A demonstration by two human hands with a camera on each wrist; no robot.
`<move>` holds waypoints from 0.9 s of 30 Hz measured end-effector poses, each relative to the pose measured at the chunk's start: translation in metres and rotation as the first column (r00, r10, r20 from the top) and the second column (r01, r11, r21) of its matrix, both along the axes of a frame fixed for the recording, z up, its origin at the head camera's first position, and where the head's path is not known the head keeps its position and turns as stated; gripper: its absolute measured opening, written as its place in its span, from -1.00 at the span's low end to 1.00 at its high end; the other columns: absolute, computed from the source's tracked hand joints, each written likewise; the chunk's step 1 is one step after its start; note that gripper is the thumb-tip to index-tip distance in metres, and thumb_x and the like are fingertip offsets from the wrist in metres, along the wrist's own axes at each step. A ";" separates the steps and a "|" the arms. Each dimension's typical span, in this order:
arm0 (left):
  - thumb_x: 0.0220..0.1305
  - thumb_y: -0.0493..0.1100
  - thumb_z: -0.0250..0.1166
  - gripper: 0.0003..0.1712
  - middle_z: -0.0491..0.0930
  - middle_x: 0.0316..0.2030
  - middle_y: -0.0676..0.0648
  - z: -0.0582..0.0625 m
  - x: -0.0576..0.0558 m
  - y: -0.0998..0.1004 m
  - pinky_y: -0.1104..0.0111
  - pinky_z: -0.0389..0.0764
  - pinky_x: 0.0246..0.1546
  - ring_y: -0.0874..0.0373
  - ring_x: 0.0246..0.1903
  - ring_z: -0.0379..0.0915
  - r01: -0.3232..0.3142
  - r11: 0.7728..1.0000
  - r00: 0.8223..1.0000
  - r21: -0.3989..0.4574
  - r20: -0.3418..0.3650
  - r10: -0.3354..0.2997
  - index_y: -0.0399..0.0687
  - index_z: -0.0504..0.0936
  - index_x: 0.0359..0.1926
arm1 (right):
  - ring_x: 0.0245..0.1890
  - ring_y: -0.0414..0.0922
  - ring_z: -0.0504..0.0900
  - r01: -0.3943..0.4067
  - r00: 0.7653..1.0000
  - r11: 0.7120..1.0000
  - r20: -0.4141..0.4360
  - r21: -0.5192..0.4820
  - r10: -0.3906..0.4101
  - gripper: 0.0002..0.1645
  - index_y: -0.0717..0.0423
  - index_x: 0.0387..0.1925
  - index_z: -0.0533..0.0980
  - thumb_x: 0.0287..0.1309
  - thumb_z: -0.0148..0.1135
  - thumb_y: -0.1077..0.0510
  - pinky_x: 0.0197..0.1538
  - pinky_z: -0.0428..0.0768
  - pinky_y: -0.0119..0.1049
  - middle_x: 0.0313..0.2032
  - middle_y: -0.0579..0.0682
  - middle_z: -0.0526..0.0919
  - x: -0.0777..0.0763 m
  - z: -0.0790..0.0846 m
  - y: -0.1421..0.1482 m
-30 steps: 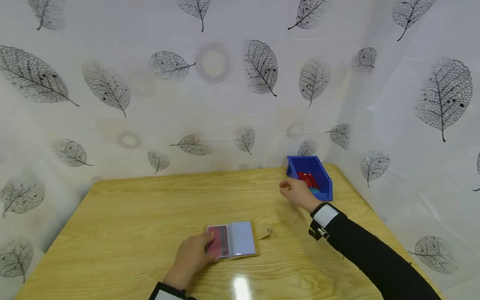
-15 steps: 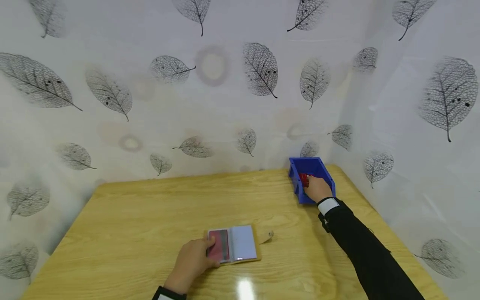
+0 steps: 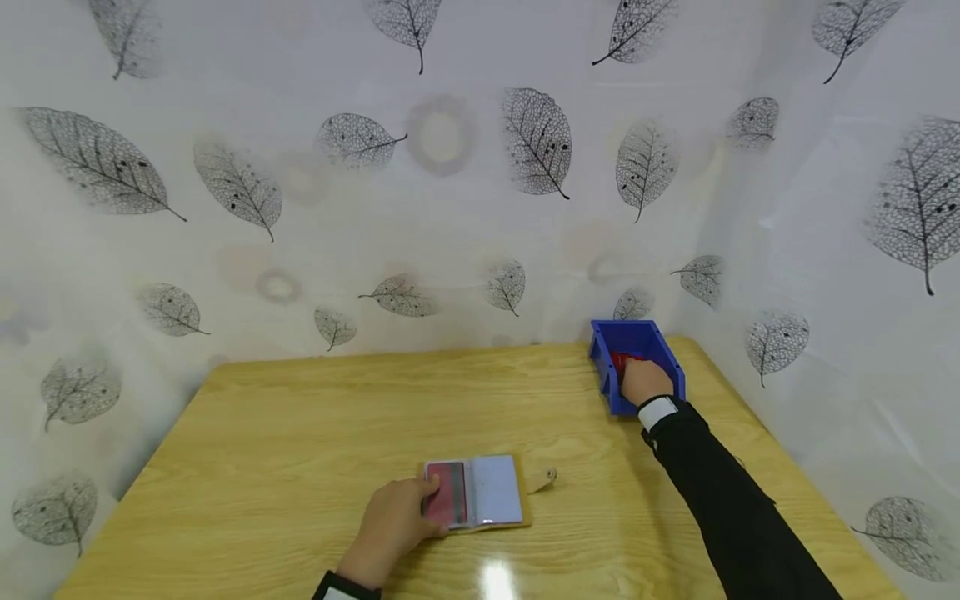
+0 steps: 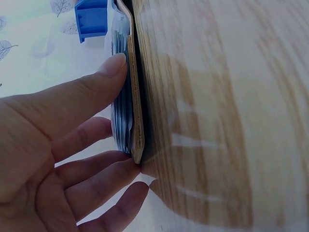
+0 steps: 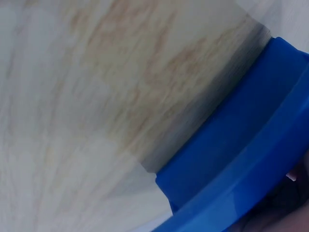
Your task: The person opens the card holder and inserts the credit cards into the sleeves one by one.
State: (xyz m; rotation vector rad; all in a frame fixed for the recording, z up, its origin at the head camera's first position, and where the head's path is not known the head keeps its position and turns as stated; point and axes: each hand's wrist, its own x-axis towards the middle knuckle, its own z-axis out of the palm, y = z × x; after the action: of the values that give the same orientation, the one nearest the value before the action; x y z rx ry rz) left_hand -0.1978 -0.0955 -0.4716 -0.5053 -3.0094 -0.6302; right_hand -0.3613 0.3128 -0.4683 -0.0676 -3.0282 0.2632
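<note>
An open card holder with a tan cover and clear sleeves lies on the table, a pinkish-red card in its left sleeve. My left hand holds its left edge, with the thumb on the sleeves. In the left wrist view that hand's thumb and fingers span the stacked sleeves and the stitched cover. My right hand reaches down into a blue bin, beside a red item there. The bin's walls hide its fingers. Only a sliver of that hand shows behind the bin's rim in the right wrist view.
The wooden table has a glare spot near its front. A strap with a snap sticks out from the holder's right side. A leaf-patterned curtain closes off the back and sides. The bin stands at the far right corner.
My right hand has gone from beside the bin to down inside it. My left hand has stayed on the card holder. The whole head view has shifted slightly.
</note>
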 end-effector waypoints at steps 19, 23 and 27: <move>-0.38 0.03 0.65 -0.21 0.68 -0.17 -0.28 -0.002 -0.001 -0.002 0.00 0.56 -0.16 -0.20 -0.21 0.60 -0.049 0.998 0.998 0.032 0.047 0.047 -0.09 0.70 0.02 | -0.84 -0.10 0.32 -0.039 0.974 0.988 -0.215 0.153 0.072 -0.90 0.38 -0.38 0.51 0.16 0.10 0.37 -0.77 0.25 -0.27 -0.82 0.00 0.28 0.021 0.041 -0.001; -0.36 0.04 0.65 -0.21 0.69 -0.16 -0.25 -0.005 -0.007 0.000 0.01 0.57 -0.15 -0.18 -0.17 0.60 -0.075 0.997 0.997 0.033 0.033 0.073 -0.11 0.69 0.02 | -0.82 -0.10 0.29 -0.030 0.960 0.999 -0.279 0.024 0.036 -0.77 0.44 -0.22 0.52 0.13 0.06 0.34 -0.75 0.15 -0.31 -0.79 0.05 0.35 0.030 0.065 -0.002; -0.32 0.01 0.64 -0.23 0.68 -0.15 -0.24 -0.003 -0.011 0.007 0.02 0.57 -0.15 -0.17 -0.16 0.61 -0.081 0.997 0.996 0.012 0.025 0.081 -0.16 0.67 0.02 | -0.71 -0.03 0.45 -0.032 0.958 0.988 -0.286 -0.151 -0.012 -0.67 0.43 -0.10 0.50 0.23 -0.01 0.24 -0.66 0.30 -0.26 -0.57 0.20 0.59 0.038 0.087 -0.015</move>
State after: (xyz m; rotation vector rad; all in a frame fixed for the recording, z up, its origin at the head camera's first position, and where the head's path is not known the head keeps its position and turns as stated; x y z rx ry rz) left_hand -0.2091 -0.0890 -0.4748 -0.3760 -3.0280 -0.6550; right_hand -0.3235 0.2979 -0.3810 -0.0233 -2.7169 0.4651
